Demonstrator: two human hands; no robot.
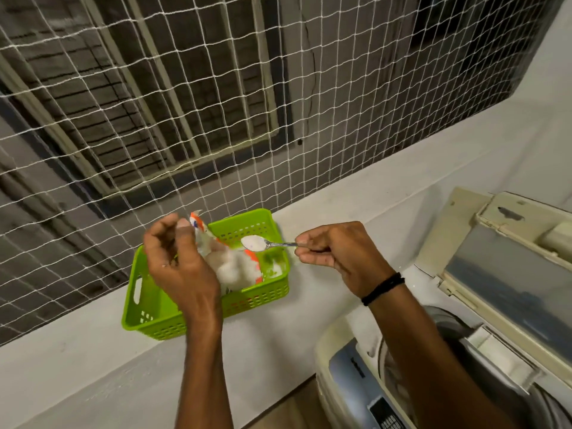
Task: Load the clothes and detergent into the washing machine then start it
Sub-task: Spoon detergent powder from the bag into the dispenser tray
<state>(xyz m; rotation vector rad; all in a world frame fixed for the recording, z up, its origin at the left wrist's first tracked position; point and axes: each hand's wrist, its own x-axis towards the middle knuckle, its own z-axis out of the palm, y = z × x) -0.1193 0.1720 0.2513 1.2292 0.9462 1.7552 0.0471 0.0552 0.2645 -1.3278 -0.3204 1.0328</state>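
A green plastic basket [148, 308] stands on the white ledge and holds an orange-and-white detergent bag [238, 269] full of white powder. My left hand [179, 267] pinches the bag's top edge and holds it upright. My right hand [337, 252] grips the handle of a metal spoon [263, 243], whose bowl is heaped with white powder and hovers over the basket's right half. The top-loading washing machine [349, 376] sits at the lower right with its lid [501, 283] raised. My right forearm hides most of the drum.
The white ledge [356, 209] runs from lower left to upper right. A white net [185, 119] rises behind it over a dark window grille. The machine's control panel [387, 416] lies at the bottom edge. A black band circles my right wrist.
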